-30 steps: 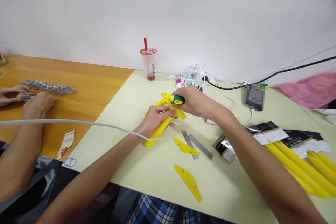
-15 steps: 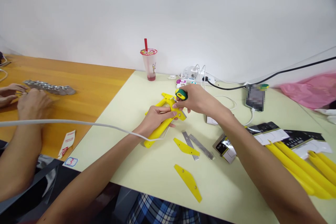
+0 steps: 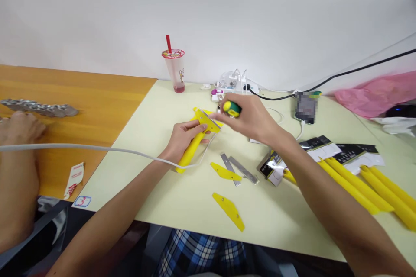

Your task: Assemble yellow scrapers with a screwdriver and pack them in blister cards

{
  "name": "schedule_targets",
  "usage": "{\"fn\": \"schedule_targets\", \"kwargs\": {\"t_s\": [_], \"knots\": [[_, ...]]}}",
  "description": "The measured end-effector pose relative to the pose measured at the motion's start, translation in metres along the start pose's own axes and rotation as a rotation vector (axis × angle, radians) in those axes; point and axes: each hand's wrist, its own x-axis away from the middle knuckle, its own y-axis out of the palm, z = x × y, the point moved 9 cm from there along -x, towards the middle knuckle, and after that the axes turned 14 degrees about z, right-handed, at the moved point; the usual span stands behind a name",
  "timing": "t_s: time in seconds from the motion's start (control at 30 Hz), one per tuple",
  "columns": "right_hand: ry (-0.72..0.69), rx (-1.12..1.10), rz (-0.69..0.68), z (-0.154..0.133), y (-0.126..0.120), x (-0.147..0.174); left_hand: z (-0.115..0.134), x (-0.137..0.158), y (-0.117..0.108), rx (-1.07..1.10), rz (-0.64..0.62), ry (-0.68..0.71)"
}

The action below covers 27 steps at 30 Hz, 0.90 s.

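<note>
**Left hand braced the yellow scraper; right hand held the driver beside it**

Watching remotely through the head view, I had the left hand [image 3: 182,138] wrapped closed round the yellow scraper [image 3: 192,151], raised above the near-middle of the tabletop [image 3: 190,201], its thumb by the flat head. The right hand [image 3: 253,112] was curled round a green-and-yellow handle [image 3: 232,109], probably a screwdriver's; I couldn't see its tip, nor tell whether it touched the scraper. Working well here, I judged, meant keeping that head rigid, the thumb off the metal edge, and the driver square to the small round spots on its face before any turning. The white cable [image 3: 81,147] crossed before the left forearm and could have snagged.

On the pale surface, two loose yellow plates [image 3: 228,211] and some metal strips [image 3: 243,170] lay nearest me, with black-and-white packs [image 3: 274,167] to the right. Against the white wall [image 3: 97,17] stood a lidded cup [image 3: 175,71] and a power strip [image 3: 251,88]. At the adjoining wooden table [image 3: 97,104], a co-worker's hand [image 3: 24,127] worked beside a metal chain [image 3: 39,107].
</note>
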Motion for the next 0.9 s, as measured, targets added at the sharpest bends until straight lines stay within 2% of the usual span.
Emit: {"fn": "schedule_targets", "kwargs": {"t_s": [0.1, 0.2, 0.27, 0.33, 0.63, 0.8, 0.9], "knots": [[-0.020, 0.007, -0.235, -0.002, -0.006, 0.055, 0.000, 0.000, -0.001, 0.006, 0.018, -0.012], [0.083, 0.087, -0.533, 0.026, 0.001, 0.118, -0.003, -0.001, 0.000, 0.011, 0.015, -0.018], [0.167, 0.093, -0.634, 0.044, 0.004, 0.147, -0.006, -0.001, 0.001, 0.006, -0.003, -0.017], [0.212, 0.066, -0.674, 0.052, 0.008, 0.163, -0.007, -0.002, 0.001, -0.001, -0.017, -0.008], [0.187, 0.091, -0.721, 0.044, 0.016, 0.161, -0.001, -0.008, -0.008, 0.051, 0.037, -0.005], [0.135, 0.141, -0.564, 0.037, 0.001, 0.124, 0.000, -0.011, -0.011, 0.082, 0.059, -0.004], [0.085, 0.149, -0.487, 0.040, 0.002, 0.095, 0.001, -0.012, -0.012, 0.112, 0.063, -0.009]]}}
